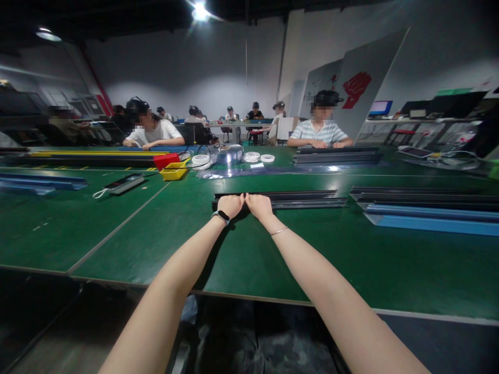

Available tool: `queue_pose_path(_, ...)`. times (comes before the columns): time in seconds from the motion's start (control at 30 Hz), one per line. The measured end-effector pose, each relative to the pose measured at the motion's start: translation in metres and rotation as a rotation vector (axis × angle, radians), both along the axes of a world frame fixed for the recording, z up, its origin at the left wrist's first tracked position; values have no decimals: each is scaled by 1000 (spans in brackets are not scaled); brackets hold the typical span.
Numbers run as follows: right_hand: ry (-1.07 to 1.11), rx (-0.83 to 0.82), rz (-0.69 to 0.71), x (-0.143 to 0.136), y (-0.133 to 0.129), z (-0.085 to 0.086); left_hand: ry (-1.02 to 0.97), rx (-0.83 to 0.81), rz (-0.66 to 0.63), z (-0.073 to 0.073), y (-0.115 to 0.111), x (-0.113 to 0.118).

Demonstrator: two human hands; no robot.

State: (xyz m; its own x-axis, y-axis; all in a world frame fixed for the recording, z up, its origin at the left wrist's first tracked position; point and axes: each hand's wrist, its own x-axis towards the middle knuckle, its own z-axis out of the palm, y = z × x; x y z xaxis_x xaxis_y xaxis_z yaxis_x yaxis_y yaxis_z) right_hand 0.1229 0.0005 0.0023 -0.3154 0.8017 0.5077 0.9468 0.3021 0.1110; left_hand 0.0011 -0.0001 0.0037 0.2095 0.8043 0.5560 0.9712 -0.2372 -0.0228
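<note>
A long black metal profile (307, 203) lies across the green table (156, 239) in front of me, with grooves along its length. My left hand (231, 205) is closed on it near its left end. Right beside it, my right hand (259, 204) is closed on the same profile, the thumbs of both hands nearly touching. The fingers curl over the far side and are hidden. Whether something small is pinched between the thumbs, I cannot tell.
Black and blue profiles (432, 219) lie to the right, more blue ones (42, 182) at far left. Beyond my hands are a yellow bin (174, 171), a red bin (166, 160), tape rolls (251, 157) and a handheld device (123, 184). Two people sit across the table.
</note>
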Motion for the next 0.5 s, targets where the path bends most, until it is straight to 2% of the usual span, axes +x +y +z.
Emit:
queue_pose_path(0.27, 146, 30, -96, 0, -2, 2, 45, -11, -13, 2, 2, -1)
queue_pose_path(0.5, 140, 15, -120, 2, 0, 1, 19, 12, 13, 2, 1, -8)
